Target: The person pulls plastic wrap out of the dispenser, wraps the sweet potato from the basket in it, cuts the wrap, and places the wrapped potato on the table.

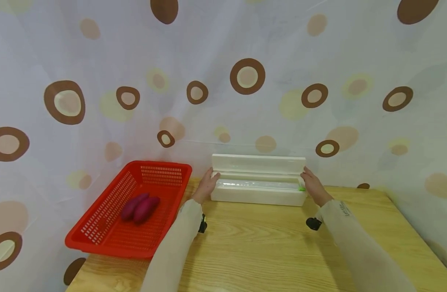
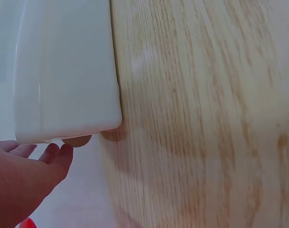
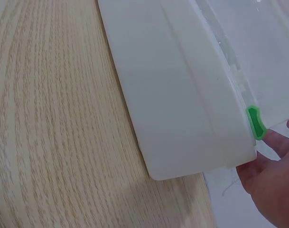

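A long white cling film dispenser lies on the table with its lid raised at the back. Inside it shows a clear roll, and a small green slide cutter sits on the rim at the right end. My left hand grips the dispenser's left end, thumb near the rim and fingers beside the lid's lower corner. At the right end, my right hand holds it the same way, fingertips close to the green cutter. In the left wrist view, the dispenser's end hides some fingertips.
To the left stands a red plastic basket with two purple sweet potatoes in it. Behind the wooden table hangs a white curtain with brown ring patterns, close behind the dispenser.
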Tool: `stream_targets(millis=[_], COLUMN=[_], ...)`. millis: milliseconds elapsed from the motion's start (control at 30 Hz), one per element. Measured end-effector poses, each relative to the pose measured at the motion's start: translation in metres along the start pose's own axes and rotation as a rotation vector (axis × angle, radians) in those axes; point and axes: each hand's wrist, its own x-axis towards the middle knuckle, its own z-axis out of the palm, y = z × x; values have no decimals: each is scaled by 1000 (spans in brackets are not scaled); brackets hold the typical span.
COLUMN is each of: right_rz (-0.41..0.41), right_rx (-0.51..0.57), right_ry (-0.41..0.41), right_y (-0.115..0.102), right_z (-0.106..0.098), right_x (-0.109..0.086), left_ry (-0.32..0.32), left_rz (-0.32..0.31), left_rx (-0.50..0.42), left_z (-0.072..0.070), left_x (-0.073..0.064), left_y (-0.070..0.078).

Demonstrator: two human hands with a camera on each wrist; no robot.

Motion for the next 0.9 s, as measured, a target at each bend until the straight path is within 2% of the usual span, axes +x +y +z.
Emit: stream_targets(millis=[333,500,667,900], right_rz=[28,57,72,18], right_rx=[-5,-32,-81,-219], right_ry=[-24,-17,-13,23], right_y=[5,6,5,4], right_z=[1,4,7,10], right_x=[4,2,-4,-12], left_ry=[-24,-26,-11,6], left_rz=[23,7,-5,55], left_rx=[15,3,8,25], left_z=[0,1,2,-3], left_x=[-1,-5,-7,-10], left_y=[-1,-1,-3,-4])
